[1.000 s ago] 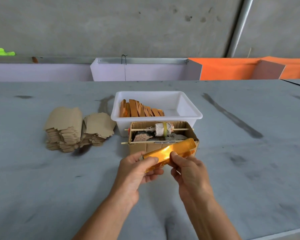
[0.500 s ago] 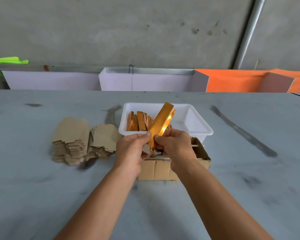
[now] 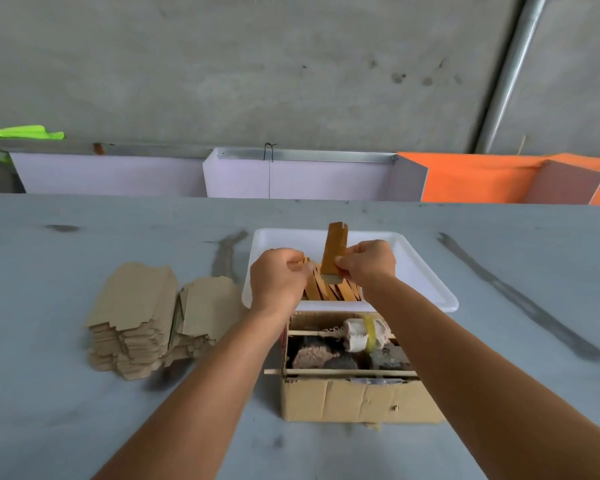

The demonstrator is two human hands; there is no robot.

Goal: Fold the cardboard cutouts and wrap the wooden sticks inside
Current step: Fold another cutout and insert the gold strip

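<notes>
R hand [image 3: 366,263] grip pinches wrapped stick [image 3: 334,249] upright, long axis vertical over white tray [image 3: 426,285]; L hand [image 3: 278,275] fingers curled, contents unclear.

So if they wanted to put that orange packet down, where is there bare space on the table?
Bare table lies right of the white tray and cardboard box, and near the person. The tray's right half is bare. It is crowded between the cutout stacks and the tray.
</notes>
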